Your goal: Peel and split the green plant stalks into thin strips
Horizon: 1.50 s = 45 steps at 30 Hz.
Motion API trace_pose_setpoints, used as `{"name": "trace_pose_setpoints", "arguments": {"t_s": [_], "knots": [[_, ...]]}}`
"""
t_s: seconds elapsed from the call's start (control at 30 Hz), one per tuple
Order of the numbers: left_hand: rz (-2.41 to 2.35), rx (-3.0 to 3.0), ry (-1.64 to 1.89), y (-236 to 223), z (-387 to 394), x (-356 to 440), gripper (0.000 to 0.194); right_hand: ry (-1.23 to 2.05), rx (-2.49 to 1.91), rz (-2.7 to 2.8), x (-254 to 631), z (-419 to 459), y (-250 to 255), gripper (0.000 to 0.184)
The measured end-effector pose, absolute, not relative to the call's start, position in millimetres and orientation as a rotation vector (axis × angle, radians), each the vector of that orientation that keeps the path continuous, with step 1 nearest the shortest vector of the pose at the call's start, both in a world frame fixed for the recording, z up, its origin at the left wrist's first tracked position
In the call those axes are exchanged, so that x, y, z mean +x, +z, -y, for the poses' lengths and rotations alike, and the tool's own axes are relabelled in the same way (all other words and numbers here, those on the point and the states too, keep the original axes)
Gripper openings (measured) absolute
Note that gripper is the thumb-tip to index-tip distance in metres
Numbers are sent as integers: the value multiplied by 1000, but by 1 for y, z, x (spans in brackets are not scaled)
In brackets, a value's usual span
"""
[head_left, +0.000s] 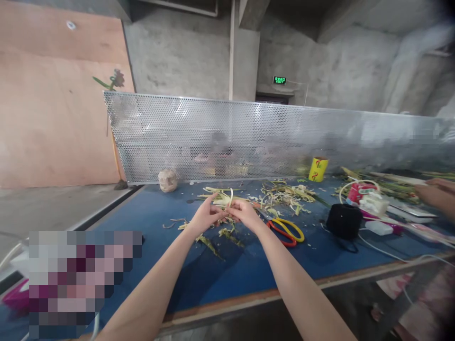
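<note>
- The left hand is over the table, its index finger lifted apart from the thumb; I can't tell whether its other fingertips grip anything.
- The right hand meets it, thumb and forefinger pinching a thin, pale, curved plant strip that sticks up above the fingertips.
- Beneath and around both hands, yellow-green plant scraps lie on the blue tabletop.
- Just beside the right forearm are scissors with one red and one yellow handle.
- Beyond those spreads a heap of pale, shredded peelings.
- A round, black, fuzzy bundle sits farther right.
- A yellow cylinder with red markings and a lumpy beige roll stand near the perforated metal screen.
- At the far right, another person's hand reaches over long green stalks.
</note>
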<state>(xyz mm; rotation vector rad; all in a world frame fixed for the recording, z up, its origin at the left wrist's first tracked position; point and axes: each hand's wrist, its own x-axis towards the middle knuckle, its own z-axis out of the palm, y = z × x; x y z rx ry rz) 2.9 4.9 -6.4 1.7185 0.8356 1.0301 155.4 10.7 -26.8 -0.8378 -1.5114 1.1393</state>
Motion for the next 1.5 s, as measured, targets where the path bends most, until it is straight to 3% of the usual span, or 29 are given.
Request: {"name": "trace_pose_setpoints", "arguments": {"t_s": [0.27, 0.67, 1.23, 1.5], "knots": [[-725, 1699, 933, -8, -4, 3, 96, 1137, -835, 1494, 156, -12, -30, 25], [-928, 1682, 1093, -12, -9, 2, 81, 1171, -832, 1482, 158, -11, -28, 29], [-819, 1701, 1196, -5, -1, 7, 62, 1141, -775, 1507, 152, -9, -24, 35], [-827, 1704, 1161, -2, 3, 8, 68, 1107, -766, 1546, 155, -8, -24, 31]]}}
